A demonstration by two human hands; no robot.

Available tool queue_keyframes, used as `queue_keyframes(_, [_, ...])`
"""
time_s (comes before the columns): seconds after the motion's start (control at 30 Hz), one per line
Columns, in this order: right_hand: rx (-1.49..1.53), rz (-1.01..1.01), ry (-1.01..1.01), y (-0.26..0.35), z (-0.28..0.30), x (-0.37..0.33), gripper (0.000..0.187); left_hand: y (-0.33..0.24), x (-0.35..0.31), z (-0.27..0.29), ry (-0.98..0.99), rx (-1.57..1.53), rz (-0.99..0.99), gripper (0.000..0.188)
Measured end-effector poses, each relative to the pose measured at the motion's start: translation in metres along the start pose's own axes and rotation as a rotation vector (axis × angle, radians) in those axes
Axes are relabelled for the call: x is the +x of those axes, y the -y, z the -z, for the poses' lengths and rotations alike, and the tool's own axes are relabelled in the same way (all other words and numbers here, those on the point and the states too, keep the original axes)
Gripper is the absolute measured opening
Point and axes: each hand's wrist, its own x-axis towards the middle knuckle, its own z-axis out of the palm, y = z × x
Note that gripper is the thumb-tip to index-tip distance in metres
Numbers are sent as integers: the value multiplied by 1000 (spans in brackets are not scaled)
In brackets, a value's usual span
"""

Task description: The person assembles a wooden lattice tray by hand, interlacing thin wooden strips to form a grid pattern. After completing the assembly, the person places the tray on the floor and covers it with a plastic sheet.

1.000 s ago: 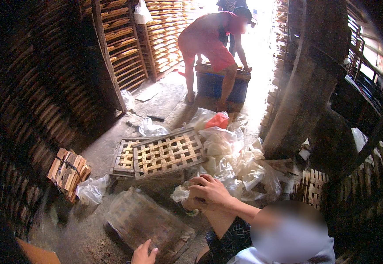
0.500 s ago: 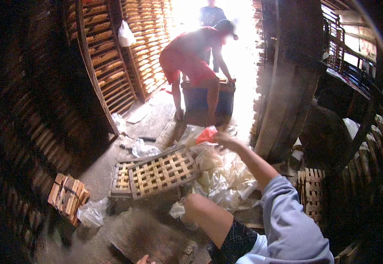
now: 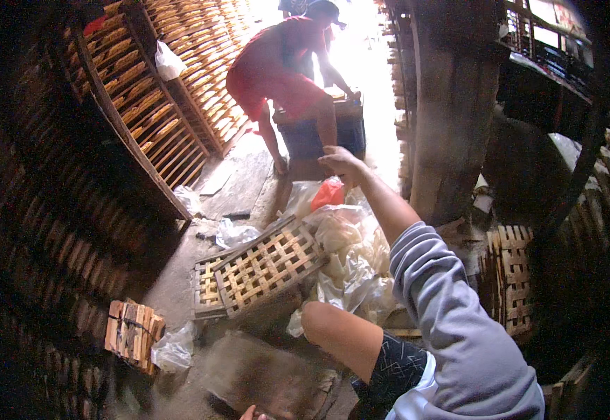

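My right hand [image 3: 343, 165] reaches forward at arm's length, just above a red plastic bag [image 3: 328, 194]. Its fingers look apart, and I see nothing held in them. Beneath the red bag lies a heap of crumpled, pale translucent plastic bags [image 3: 355, 259]. Only the fingertips of my left hand [image 3: 252, 414] show at the lower edge, near a worn flat board [image 3: 266, 371]; what that hand does is hidden. Beside the heap, two woven bamboo trays [image 3: 270, 269] with lattice openings overlap at a slant.
Ahead, a person in red [image 3: 277, 66] bends over a dark blue crate [image 3: 319, 133] in the bright doorway. Slatted racks [image 3: 158, 105] stand at the left. A tied wood bundle [image 3: 133, 332] and a clear bag [image 3: 174, 348] lie lower left. More woven trays [image 3: 515, 280] stand at the right.
My right hand has risen from beside the red bag to above it, and the bag stays on the heap. The view has tilted slightly. The person in red remains bent over the crate.
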Motion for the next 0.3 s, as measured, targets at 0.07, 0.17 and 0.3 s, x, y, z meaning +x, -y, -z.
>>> queue_keyframes(0.07, [8,1,-53,-16,4,-4,60,-8,-2,7,-1,-27,-8,50])
queue_keyframes(0.17, [-72,23,-43,-52,31,0,50,-20,-12,24,-97,-95,-57,49])
queue_keyframes(0.3, [-109,436,357,-52,-76,-74,45,-29,-124,42,-545,-146,176,48])
